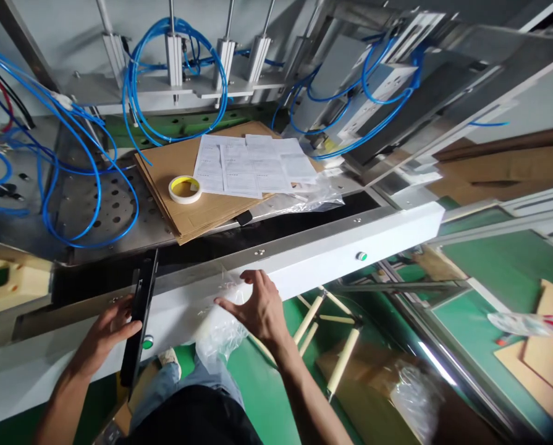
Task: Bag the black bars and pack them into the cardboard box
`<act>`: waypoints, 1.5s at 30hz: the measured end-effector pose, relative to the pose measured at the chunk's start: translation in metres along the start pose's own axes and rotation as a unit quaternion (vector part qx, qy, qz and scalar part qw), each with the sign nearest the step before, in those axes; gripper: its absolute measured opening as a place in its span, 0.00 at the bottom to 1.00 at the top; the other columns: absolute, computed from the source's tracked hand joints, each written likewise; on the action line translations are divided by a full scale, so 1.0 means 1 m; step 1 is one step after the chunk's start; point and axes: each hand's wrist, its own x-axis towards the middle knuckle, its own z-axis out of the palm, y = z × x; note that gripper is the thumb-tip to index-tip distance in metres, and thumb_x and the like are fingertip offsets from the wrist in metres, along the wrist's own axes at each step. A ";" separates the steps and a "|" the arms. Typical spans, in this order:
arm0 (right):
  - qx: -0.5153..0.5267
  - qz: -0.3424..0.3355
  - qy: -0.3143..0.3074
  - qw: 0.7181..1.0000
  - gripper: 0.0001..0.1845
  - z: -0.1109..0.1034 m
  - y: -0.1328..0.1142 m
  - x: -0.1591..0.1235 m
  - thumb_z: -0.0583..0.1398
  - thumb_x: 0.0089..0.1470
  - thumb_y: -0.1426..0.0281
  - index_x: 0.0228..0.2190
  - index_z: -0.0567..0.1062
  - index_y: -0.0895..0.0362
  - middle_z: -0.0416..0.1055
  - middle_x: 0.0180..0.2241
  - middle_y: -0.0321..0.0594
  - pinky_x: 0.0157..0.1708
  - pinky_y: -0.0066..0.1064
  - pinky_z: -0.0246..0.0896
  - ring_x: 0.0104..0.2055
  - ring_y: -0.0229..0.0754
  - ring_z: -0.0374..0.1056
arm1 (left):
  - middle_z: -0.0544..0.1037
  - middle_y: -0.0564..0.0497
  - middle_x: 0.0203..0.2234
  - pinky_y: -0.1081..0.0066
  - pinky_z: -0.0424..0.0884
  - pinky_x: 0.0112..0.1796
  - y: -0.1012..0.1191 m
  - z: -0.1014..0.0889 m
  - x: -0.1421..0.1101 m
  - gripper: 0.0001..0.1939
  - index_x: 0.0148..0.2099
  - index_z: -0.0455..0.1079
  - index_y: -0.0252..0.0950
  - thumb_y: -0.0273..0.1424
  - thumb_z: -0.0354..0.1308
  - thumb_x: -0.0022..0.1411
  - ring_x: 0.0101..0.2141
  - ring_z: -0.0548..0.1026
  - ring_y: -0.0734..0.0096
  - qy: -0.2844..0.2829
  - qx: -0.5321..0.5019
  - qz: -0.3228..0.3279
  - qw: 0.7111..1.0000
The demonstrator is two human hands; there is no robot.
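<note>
My left hand (pixel 110 332) is closed round a long, thin black bar (pixel 139 321), its thumb on the right side and fingers behind. The bar is held tilted across the white front beam of the bench, its top end over the dark slot. My right hand (pixel 261 307) is spread, with thumb and fingers apart in a C shape and nothing seen between them. Just left of and below it hangs a crumpled clear plastic bag (pixel 221 330), in front of the beam and above my legs. Whether my right fingers touch the bag, I cannot tell.
Cardboard sheets (pixel 165 207) on the bench carry printed papers (pixel 253 164) and a roll of tape (pixel 185 190). Blue air hoses (pixel 97 185) loop around the cylinders behind. Green buttons (pixel 361 256) sit on the white beam (pixel 313 266). A stool (pixel 336 346) stands below.
</note>
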 end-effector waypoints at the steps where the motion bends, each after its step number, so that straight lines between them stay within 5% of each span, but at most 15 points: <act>1: -0.043 -0.008 0.012 0.999 0.34 0.007 -0.003 -0.008 0.65 0.56 0.38 0.43 0.76 0.56 0.77 0.38 0.49 0.40 0.43 0.69 0.39 0.53 0.74 | 0.84 0.43 0.53 0.46 0.65 0.67 0.001 0.000 0.000 0.32 0.51 0.81 0.38 0.44 0.80 0.46 0.62 0.74 0.38 0.005 0.004 0.001 1.000; 6: -0.090 -0.025 0.041 0.995 0.18 0.024 -0.005 -0.019 0.58 0.71 0.54 0.42 0.79 0.55 0.79 0.37 0.46 0.41 0.40 0.64 0.39 0.50 0.73 | 0.85 0.43 0.49 0.55 0.74 0.60 0.007 0.006 -0.002 0.30 0.49 0.82 0.38 0.47 0.78 0.47 0.60 0.76 0.40 -0.014 0.033 0.022 0.999; 11: 0.052 0.041 0.023 0.998 0.24 0.012 0.005 -0.006 0.53 0.73 0.55 0.38 0.83 0.54 0.81 0.32 0.45 0.40 0.40 0.66 0.36 0.49 0.76 | 0.86 0.43 0.48 0.59 0.75 0.57 0.010 0.005 -0.001 0.31 0.49 0.83 0.38 0.48 0.79 0.45 0.58 0.78 0.43 -0.005 0.046 0.036 0.998; 15: 0.191 0.145 -0.066 0.969 0.27 -0.010 0.022 0.011 0.56 0.67 0.47 0.34 0.82 0.56 0.80 0.28 0.42 0.32 0.34 0.67 0.30 0.45 0.74 | 0.86 0.44 0.48 0.62 0.75 0.56 0.008 -0.002 0.002 0.29 0.50 0.83 0.38 0.47 0.78 0.49 0.56 0.79 0.46 -0.026 0.047 0.040 0.998; 20: 0.258 0.115 -0.229 0.932 0.29 -0.042 0.043 0.041 0.64 0.58 0.43 0.28 0.82 0.57 0.76 0.24 0.39 0.30 0.32 0.65 0.28 0.41 0.69 | 0.86 0.44 0.47 0.59 0.76 0.56 0.006 -0.013 0.006 0.29 0.51 0.82 0.38 0.45 0.78 0.50 0.55 0.80 0.46 -0.055 0.046 0.031 0.997; 24: 0.290 0.119 -0.303 0.900 0.30 -0.048 0.046 0.065 0.68 0.51 0.41 0.28 0.84 0.57 0.74 0.23 0.39 0.22 0.29 0.59 0.24 0.37 0.65 | 0.87 0.44 0.45 0.55 0.77 0.55 0.004 -0.012 0.007 0.30 0.48 0.82 0.38 0.45 0.79 0.45 0.52 0.81 0.43 -0.011 0.025 0.007 1.000; 30: 0.344 0.177 -0.243 0.889 0.31 -0.030 0.044 0.098 0.74 0.41 0.43 0.28 0.84 0.60 0.73 0.22 0.37 0.19 0.27 0.48 0.21 0.31 0.55 | 0.86 0.43 0.47 0.51 0.68 0.63 0.007 0.013 0.012 0.31 0.49 0.81 0.37 0.43 0.80 0.42 0.56 0.79 0.40 0.044 -0.011 0.014 0.999; 33: 0.372 0.232 -0.161 0.884 0.37 -0.033 0.055 0.109 0.77 0.30 0.43 0.32 0.85 0.62 0.76 0.24 0.41 0.20 0.29 0.50 0.21 0.33 0.58 | 0.86 0.43 0.48 0.53 0.67 0.63 0.011 0.023 0.016 0.32 0.49 0.81 0.37 0.44 0.80 0.42 0.58 0.77 0.42 0.055 -0.009 0.023 0.998; 36: 0.347 0.242 -0.042 0.905 0.37 -0.040 0.060 0.107 0.73 0.37 0.39 0.34 0.84 0.60 0.77 0.26 0.41 0.23 0.30 0.54 0.23 0.35 0.60 | 0.86 0.43 0.48 0.56 0.69 0.60 0.015 0.027 0.019 0.31 0.50 0.81 0.37 0.44 0.79 0.44 0.57 0.78 0.44 0.035 -0.010 0.031 0.999; 38: 0.289 0.200 0.037 0.936 0.33 -0.038 0.052 0.095 0.69 0.49 0.39 0.34 0.84 0.58 0.78 0.28 0.42 0.27 0.33 0.61 0.26 0.39 0.65 | 0.86 0.43 0.48 0.56 0.69 0.60 0.018 0.029 0.021 0.32 0.50 0.81 0.37 0.44 0.79 0.44 0.57 0.78 0.44 0.042 -0.021 0.039 0.998; 40: 0.210 0.083 0.040 0.973 0.30 -0.025 0.037 0.075 0.64 0.59 0.41 0.38 0.84 0.56 0.82 0.35 0.47 0.37 0.39 0.71 0.35 0.46 0.73 | 0.86 0.43 0.47 0.55 0.70 0.60 0.021 0.032 0.022 0.31 0.51 0.81 0.37 0.43 0.79 0.46 0.56 0.79 0.44 0.034 -0.028 0.048 0.998; 43: 0.084 -0.148 -0.094 0.981 0.34 0.005 0.013 0.045 0.61 0.62 0.42 0.54 0.82 0.55 0.79 0.55 0.55 0.59 0.54 0.68 0.57 0.59 0.74 | 0.87 0.42 0.46 0.53 0.70 0.60 0.025 0.038 0.024 0.26 0.49 0.81 0.36 0.40 0.78 0.48 0.53 0.81 0.44 0.004 -0.057 0.067 0.996; 45: 0.012 -0.224 -0.139 0.965 0.40 0.024 0.006 0.033 0.61 0.62 0.42 0.63 0.75 0.57 0.73 0.63 0.58 0.67 0.60 0.61 0.66 0.63 0.67 | 0.87 0.42 0.45 0.51 0.71 0.60 0.028 0.039 0.023 0.26 0.48 0.82 0.36 0.39 0.78 0.47 0.52 0.82 0.44 0.021 -0.109 0.081 0.990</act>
